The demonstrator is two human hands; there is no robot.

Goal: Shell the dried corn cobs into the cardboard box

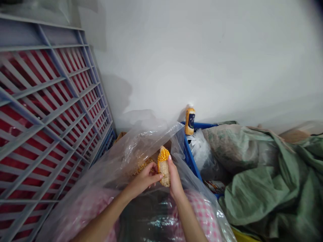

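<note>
An ear of corn (164, 164) stands nearly upright in the middle of the view. Yellow kernels cover its top and left edge, while much of its lower front is bare, pale cob. My right hand (175, 177) is closed around the ear's right side, thumb near the kernels. From the left, my left hand (148, 176) reaches in with its thumb on the cob's lower left and its other fingers curled; whether a kernel is between them I cannot make out. Loose kernels (143, 166) lie behind my left hand inside a large clear plastic bag (121, 158).
Slatted grey-purple crates (68, 84) with red contents rise at the left. A bottle (190, 121) with a white cap stands by the white wall on the rim of a blue crate (191, 156). Green sacks (262, 188) are heaped at the right. Pink checked cloth (202, 211) shows beneath the plastic.
</note>
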